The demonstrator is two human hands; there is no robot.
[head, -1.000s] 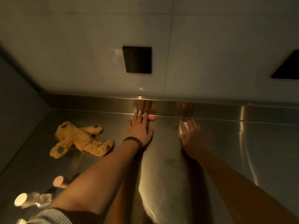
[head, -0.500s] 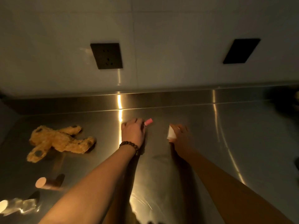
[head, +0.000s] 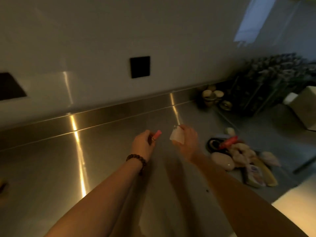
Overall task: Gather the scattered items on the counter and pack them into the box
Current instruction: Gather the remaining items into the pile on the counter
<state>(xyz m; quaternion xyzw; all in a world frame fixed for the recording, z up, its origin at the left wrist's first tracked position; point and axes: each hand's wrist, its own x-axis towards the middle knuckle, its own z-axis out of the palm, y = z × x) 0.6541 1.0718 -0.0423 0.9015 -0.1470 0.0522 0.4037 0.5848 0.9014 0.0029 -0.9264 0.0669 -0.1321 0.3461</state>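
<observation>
My left hand (head: pixel 143 144), with a bead bracelet on the wrist, is closed around a small pink tube (head: pixel 157 134) that sticks out past the fingers. My right hand (head: pixel 186 142) grips a small white object (head: pixel 177 135). Both hands hover above the steel counter (head: pixel 102 168) near its back edge. A cardboard box (head: pixel 306 108) stands at the far right. A pile of scattered items (head: pixel 239 156) lies on the counter just right of my right hand, among them a red tube, a pale oval piece and flat packets.
Two black wall sockets (head: pixel 139 66) sit above the counter's steel upstand. A dark wire rack (head: pixel 266 86) and small round jars (head: pixel 212 97) stand at the back right. A pale surface (head: pixel 294 206) shows at the lower right.
The view has swung right, so the plush toy is out of sight and the pile and box appear. Both hands lifted off the counter with the pink tube and white object.
</observation>
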